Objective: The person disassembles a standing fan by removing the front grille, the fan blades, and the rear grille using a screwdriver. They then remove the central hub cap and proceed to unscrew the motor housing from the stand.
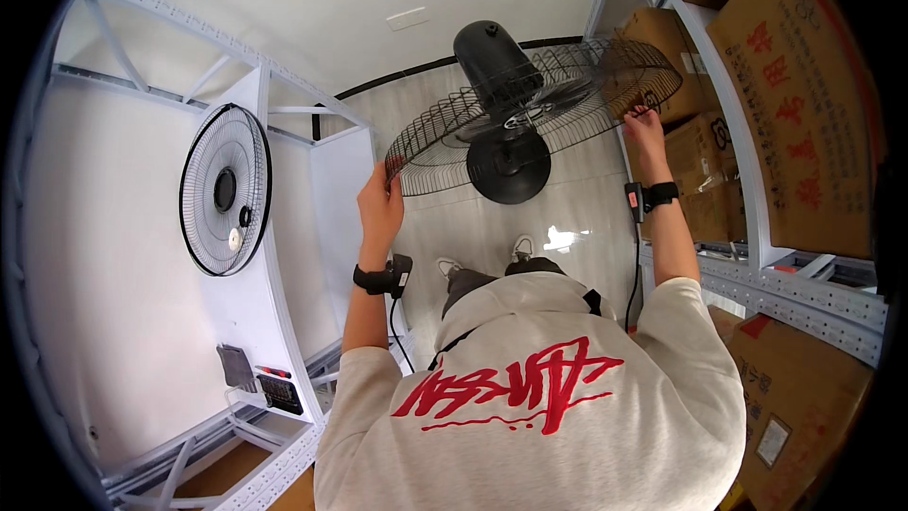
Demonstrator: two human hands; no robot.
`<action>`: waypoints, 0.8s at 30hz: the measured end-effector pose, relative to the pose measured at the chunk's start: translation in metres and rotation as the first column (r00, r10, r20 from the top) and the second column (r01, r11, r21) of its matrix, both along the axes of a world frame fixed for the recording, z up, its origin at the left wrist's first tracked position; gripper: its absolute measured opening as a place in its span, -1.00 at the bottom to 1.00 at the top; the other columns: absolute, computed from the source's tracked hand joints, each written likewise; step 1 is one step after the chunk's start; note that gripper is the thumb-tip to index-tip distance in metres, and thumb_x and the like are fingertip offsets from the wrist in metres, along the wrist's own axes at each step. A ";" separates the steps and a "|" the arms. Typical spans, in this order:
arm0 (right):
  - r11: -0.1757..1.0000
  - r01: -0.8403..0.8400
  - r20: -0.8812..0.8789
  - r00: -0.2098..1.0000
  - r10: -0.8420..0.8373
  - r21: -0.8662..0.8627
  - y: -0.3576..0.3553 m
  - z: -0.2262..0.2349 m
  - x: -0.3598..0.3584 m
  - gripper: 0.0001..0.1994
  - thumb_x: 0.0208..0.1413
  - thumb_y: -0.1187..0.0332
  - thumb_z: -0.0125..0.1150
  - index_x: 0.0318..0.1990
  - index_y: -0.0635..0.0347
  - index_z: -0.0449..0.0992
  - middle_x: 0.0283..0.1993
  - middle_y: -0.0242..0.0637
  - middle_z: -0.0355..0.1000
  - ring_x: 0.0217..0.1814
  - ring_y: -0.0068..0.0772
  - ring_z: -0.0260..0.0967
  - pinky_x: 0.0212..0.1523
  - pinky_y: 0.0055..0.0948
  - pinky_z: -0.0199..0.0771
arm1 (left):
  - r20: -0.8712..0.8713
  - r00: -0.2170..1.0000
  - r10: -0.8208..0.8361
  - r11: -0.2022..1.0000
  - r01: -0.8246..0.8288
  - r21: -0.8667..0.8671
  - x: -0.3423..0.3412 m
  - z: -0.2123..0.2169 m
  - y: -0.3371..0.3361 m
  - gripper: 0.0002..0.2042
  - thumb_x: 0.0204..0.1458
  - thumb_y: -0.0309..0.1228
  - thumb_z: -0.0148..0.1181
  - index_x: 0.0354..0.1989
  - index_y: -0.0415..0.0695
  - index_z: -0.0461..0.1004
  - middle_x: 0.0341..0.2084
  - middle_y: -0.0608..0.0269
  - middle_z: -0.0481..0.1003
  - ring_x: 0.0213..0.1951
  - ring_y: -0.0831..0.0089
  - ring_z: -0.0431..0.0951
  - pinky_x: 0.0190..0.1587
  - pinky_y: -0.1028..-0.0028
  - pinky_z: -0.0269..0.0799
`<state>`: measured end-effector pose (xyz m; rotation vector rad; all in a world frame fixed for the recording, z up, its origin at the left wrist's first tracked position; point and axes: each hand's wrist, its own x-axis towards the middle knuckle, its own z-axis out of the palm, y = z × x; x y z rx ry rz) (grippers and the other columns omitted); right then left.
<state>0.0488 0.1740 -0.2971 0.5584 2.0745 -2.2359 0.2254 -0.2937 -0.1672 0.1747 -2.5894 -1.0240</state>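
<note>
In front of me a black pedestal fan stands on the floor, with its motor housing (487, 52) on the far side and its round base (511, 185) below. A wide black wire fan grille (430, 137) sits tilted against the motor, and its middle parts show through the wires. My left hand (380, 208) grips the left rim of this grille, fingers partly hidden behind it. On the opposite rim, my right hand (646, 135) pinches the wire edge. Whether the grille is fastened to the motor, I cannot tell.
On the white shelf at left lies another round fan grille (203, 185), with a black knob (246, 217) and a white round piece (235, 239) on it. Nearer are a grey pouch (236, 367), a red-handled tool (274, 372) and a black case (281, 396). Cardboard boxes (794, 104) fill the right rack.
</note>
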 end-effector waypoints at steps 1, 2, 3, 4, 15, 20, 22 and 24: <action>1.000 0.003 -0.014 1.000 -0.003 -0.008 0.004 -0.003 0.006 -0.70 0.08 0.43 0.32 -0.07 0.11 0.35 -0.11 -0.41 0.42 -0.07 -0.54 0.38 -0.15 -0.46 0.44 | -0.023 1.000 -0.006 1.000 0.005 -0.018 0.001 -0.002 -0.001 -0.82 0.13 -0.53 0.09 -0.10 -0.22 0.46 -0.47 -0.03 0.51 -0.51 0.08 0.47 -0.41 0.34 0.37; 1.000 0.006 -0.029 1.000 -0.006 -0.016 0.007 -0.006 0.011 -0.71 0.08 0.43 0.32 -0.09 0.11 0.35 -0.13 -0.41 0.42 -0.08 -0.55 0.38 -0.18 -0.47 0.44 | -0.045 0.999 -0.011 0.999 0.009 -0.036 0.002 -0.006 -0.004 -0.79 0.10 -0.55 0.10 -0.08 -0.22 0.46 -0.45 -0.03 0.52 -0.50 0.09 0.48 -0.41 0.35 0.37; 1.000 0.005 -0.016 1.000 -0.004 0.030 0.010 -0.009 0.016 -0.72 0.08 0.44 0.32 -0.11 0.10 0.34 -0.14 -0.41 0.42 -0.13 -0.54 0.39 -0.21 -0.48 0.44 | -0.068 0.998 -0.015 0.998 0.012 -0.054 0.003 -0.008 -0.006 -0.77 0.07 -0.58 0.11 -0.07 -0.22 0.47 -0.44 -0.03 0.53 -0.50 0.10 0.49 -0.41 0.36 0.37; 0.997 0.002 -0.002 1.000 -0.002 0.078 0.014 -0.014 0.022 -0.73 0.07 0.44 0.32 -0.14 0.09 0.34 -0.15 -0.41 0.42 -0.17 -0.54 0.40 -0.25 -0.49 0.45 | -0.031 0.999 0.006 0.998 -0.008 -0.057 0.004 -0.004 -0.004 -0.81 0.11 -0.57 0.09 -0.10 -0.24 0.48 -0.41 0.02 0.56 -0.49 0.20 0.50 -0.39 0.40 0.39; 0.886 -0.458 0.322 0.830 0.455 -0.070 0.009 -0.035 0.071 -0.53 0.07 0.44 0.33 0.18 0.09 0.44 -0.21 -0.38 0.49 -0.32 -0.59 0.46 -0.24 -0.57 0.52 | 0.000 0.997 -0.081 0.992 0.081 0.098 0.038 0.018 -0.041 -0.57 -0.11 -0.80 -0.01 -0.02 -0.27 0.50 -0.27 0.02 0.60 -0.27 0.25 0.64 -0.26 0.47 0.49; 0.733 -0.679 0.152 0.721 0.676 -0.043 -0.041 -0.058 0.093 -0.67 0.20 0.45 0.20 0.12 0.15 0.48 -0.08 -0.41 0.49 -0.08 -0.57 0.44 -0.02 -0.53 0.47 | -0.040 0.999 -0.007 0.977 0.016 0.213 0.063 0.053 -0.066 -0.57 -0.15 -0.84 -0.04 -0.08 -0.31 0.53 -0.28 0.10 0.62 -0.19 0.41 0.64 -0.09 0.53 0.48; 0.706 -0.699 0.100 0.699 0.708 -0.111 -0.069 -0.063 0.099 -0.67 0.22 0.45 0.17 0.14 0.19 0.45 -0.04 -0.41 0.48 -0.01 -0.55 0.42 0.04 -0.52 0.44 | -0.074 0.996 0.043 0.968 -0.024 0.248 0.070 0.059 -0.076 -0.58 -0.16 -0.84 -0.04 -0.09 -0.32 0.54 -0.27 0.10 0.62 -0.18 0.40 0.64 -0.08 0.52 0.49; 0.691 -0.674 0.121 0.687 0.716 -0.262 -0.097 -0.056 0.104 -0.65 0.23 0.47 0.15 0.17 0.23 0.40 -0.01 -0.41 0.47 0.04 -0.54 0.39 0.09 -0.52 0.41 | -0.096 0.991 0.093 0.973 -0.070 0.222 0.078 0.068 -0.089 -0.59 -0.15 -0.84 -0.06 -0.11 -0.33 0.54 -0.25 0.10 0.62 -0.17 0.40 0.64 -0.05 0.52 0.49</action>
